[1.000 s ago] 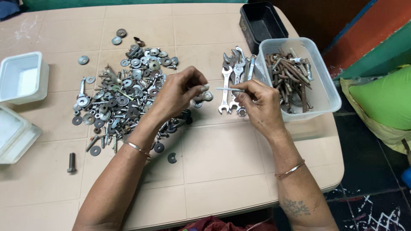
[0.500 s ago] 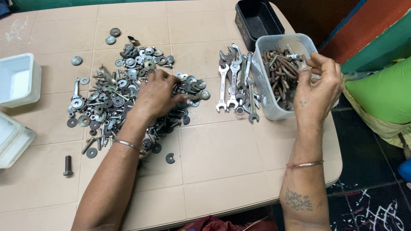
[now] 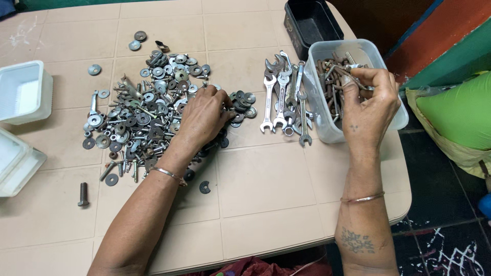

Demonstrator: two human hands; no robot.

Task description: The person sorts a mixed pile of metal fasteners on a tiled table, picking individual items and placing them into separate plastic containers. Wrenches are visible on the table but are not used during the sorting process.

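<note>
On the tan tiled surface [image 3: 266, 194], the left hand [image 3: 204, 115] has returned to the heap of washers and bolts [image 3: 148, 115] at its middle, fingers curled into it, while the right hand [image 3: 369, 105] has crossed to the clear tub [image 3: 327, 125] at the far right edge, pinching a rusty bolt [image 3: 353, 67] over it.

A second ago both my hands met near the spanners [image 3: 284, 97]. Since then my right hand [image 3: 369, 105] has swung over the clear tub of rusty bolts [image 3: 327, 122], fingers pinched, while my left hand [image 3: 203, 116] dropped onto the washer pile [image 3: 148, 115].
</note>
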